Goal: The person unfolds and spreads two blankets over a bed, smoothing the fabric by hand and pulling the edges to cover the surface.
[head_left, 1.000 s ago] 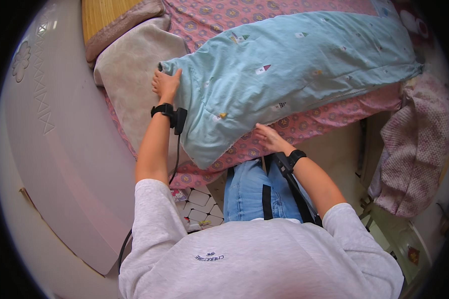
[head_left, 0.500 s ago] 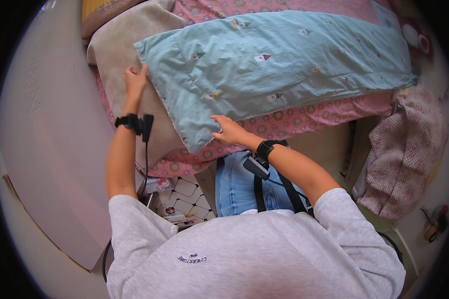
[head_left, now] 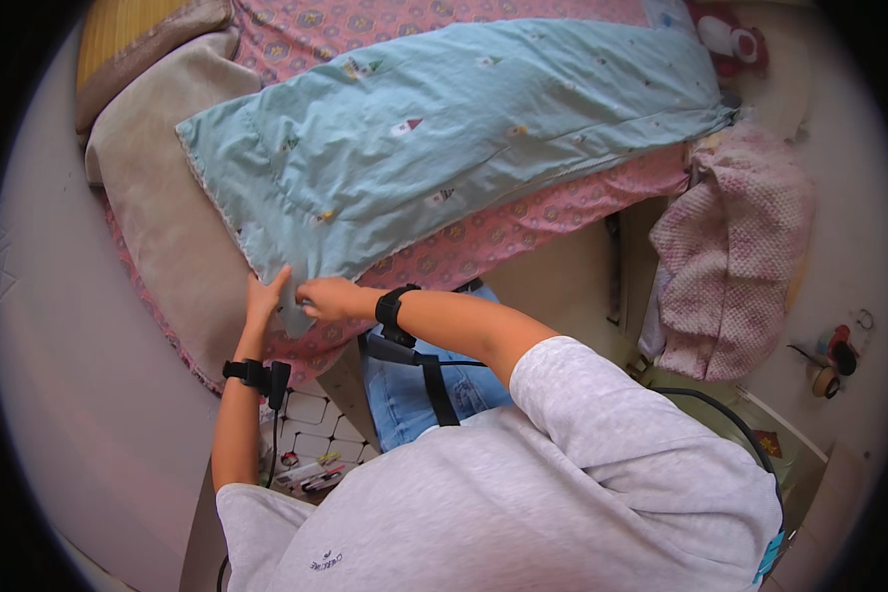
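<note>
A light blue quilt (head_left: 365, 148) printed with small houses lies spread over the bed. Both of my hands are at its near left corner. My left hand (head_left: 265, 299) is closed on the quilt's left edge, the thumb on top and the other fingers partly hidden. Close beside it, my right hand (head_left: 328, 299) pinches the cloth by the corner, fingers curled in. The corner's tip hangs down between and below the two hands.
A beige blanket (head_left: 168, 187) and a pink patterned sheet (head_left: 474, 232) lie beneath the quilt. To the right hangs a pink-white textured cloth (head_left: 730, 247). A red plush toy (head_left: 735, 44) sits at the far right. Pens (head_left: 316, 474) lie in the storage at lower left.
My left hand has slid down the quilt's left edge toward the near corner. My right hand has come left to the same corner and closed on the cloth. The view has shifted right.
</note>
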Tool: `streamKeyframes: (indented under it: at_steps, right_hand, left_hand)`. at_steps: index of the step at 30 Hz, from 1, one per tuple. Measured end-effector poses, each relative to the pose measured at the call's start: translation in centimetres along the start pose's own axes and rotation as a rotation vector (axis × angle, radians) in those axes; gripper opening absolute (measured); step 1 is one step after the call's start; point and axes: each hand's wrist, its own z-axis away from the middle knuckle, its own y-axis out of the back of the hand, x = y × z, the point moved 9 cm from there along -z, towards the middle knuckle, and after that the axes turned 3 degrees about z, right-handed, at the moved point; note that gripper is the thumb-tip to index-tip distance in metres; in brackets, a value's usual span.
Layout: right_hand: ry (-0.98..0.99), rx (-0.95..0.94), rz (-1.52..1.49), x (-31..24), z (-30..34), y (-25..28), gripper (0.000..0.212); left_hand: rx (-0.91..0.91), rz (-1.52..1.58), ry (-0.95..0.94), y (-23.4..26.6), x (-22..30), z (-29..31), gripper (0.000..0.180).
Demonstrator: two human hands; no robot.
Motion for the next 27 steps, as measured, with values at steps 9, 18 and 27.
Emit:
streamKeyframes:
  at_steps: [9,18,27]
  right_hand:
    - [-0.305,-0.052,0.124,8.4,8.8,8.8,0.025]
    - [-0.381,0.212,0.124,15.5,25.4,21.6,0.026]
    - [-0.421,0.449,-0.059,29.4,43.6,29.9,0.026]
  left_hand:
    - [-0.255,0.513,0.238,-3.3,8.5,2.3,0.054]
    - [-0.428,0.355,-0.271,-20.1,33.1,4.2,0.041]
    - [-0.3,0.068,-0.827,-55.2,41.6,1.6,0.072]
